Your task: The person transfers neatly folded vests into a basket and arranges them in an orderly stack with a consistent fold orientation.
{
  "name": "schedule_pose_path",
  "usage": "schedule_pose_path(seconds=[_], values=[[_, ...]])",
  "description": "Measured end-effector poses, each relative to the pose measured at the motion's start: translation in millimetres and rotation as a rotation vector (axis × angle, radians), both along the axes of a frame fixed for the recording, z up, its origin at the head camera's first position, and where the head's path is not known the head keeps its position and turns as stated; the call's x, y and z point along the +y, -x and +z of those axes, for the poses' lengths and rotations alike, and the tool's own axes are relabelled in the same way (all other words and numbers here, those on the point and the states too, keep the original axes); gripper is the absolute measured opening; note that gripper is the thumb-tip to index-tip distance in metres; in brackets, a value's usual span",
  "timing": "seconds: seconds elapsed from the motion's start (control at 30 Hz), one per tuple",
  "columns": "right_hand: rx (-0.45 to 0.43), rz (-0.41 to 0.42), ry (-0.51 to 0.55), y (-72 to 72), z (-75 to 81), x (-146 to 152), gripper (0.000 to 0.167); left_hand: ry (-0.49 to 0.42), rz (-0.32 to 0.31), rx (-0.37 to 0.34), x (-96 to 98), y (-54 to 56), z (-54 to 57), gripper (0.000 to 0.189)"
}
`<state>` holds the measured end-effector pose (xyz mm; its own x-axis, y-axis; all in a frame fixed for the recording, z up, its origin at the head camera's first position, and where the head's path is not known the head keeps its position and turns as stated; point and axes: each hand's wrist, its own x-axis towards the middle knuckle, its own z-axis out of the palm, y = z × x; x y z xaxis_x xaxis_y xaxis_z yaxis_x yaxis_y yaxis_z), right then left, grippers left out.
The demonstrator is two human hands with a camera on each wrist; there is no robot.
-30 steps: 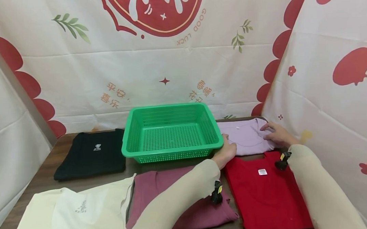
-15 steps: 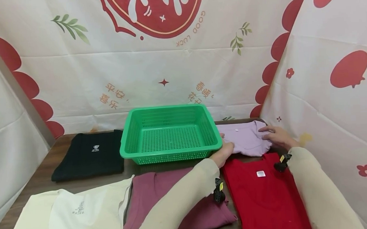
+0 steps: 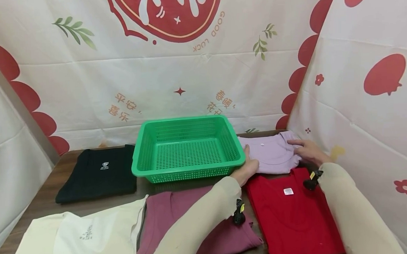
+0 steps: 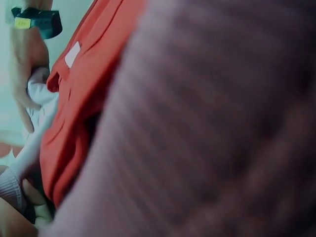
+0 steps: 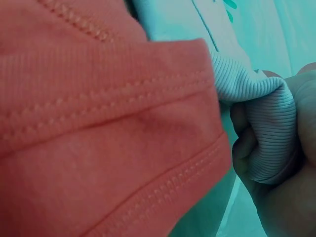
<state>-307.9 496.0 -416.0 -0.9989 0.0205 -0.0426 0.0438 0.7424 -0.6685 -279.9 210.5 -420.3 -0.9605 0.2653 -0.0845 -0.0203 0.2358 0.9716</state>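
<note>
A folded lilac shirt [image 3: 271,154] lies at the back right of the table, beside the green basket. My left hand [image 3: 245,170] pinches its left edge, close to the basket's near right corner. In the left wrist view, lilac ribbed cloth [image 4: 12,187] shows between that hand's thumb and fingers. At the opposite edge, my right hand [image 3: 310,151] grips the shirt. The right wrist view shows the fingers curled under the ribbed cloth [image 5: 271,131], with the thumb side over it. Part of the shirt's left side is hidden behind my left hand.
The green basket [image 3: 188,172] stands at the back middle, nothing inside it. A folded red shirt [image 3: 292,218] lies in front of the lilac one. Mauve [image 3: 159,216], cream [image 3: 41,240] and black [image 3: 96,181] shirts lie further left. Printed cloth [image 3: 357,143] walls the right side.
My right hand's fingers have drawn closer together on the lilac shirt's edge. The left hand stays at the opposite edge. The head view has shifted slightly.
</note>
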Motion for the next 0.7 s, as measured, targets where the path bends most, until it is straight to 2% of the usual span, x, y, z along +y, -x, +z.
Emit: schedule_pose_path(seconds=[0.07,0.17,0.27,0.37,0.53,0.7], values=[[0.003,-0.005,-0.006,-0.6,4.1,-3,0.055,0.028,0.001,0.051,4.4,1.5,-0.3,0.087],[0.030,0.005,-0.035,-1.0,9.4,-3,0.054,0.079,-0.025,0.088,9.0,2.2,-0.4,0.090],[0.064,0.002,-0.043,-0.2,13.2,-2,0.054,0.121,-0.053,0.108,9.2,-1.4,0.7,0.092],[0.083,-0.002,-0.078,1.0,18.7,-1,0.053,0.182,-0.058,0.166,9.2,-8.5,3.8,0.092],[0.086,-0.032,-0.174,1.6,31.4,-2,0.052,0.289,-0.067,0.273,12.4,-24.0,17.4,0.093],[0.091,-0.059,-0.183,0.0,41.7,-6,0.052,0.333,-0.095,0.363,17.2,-32.8,35.3,0.099]])
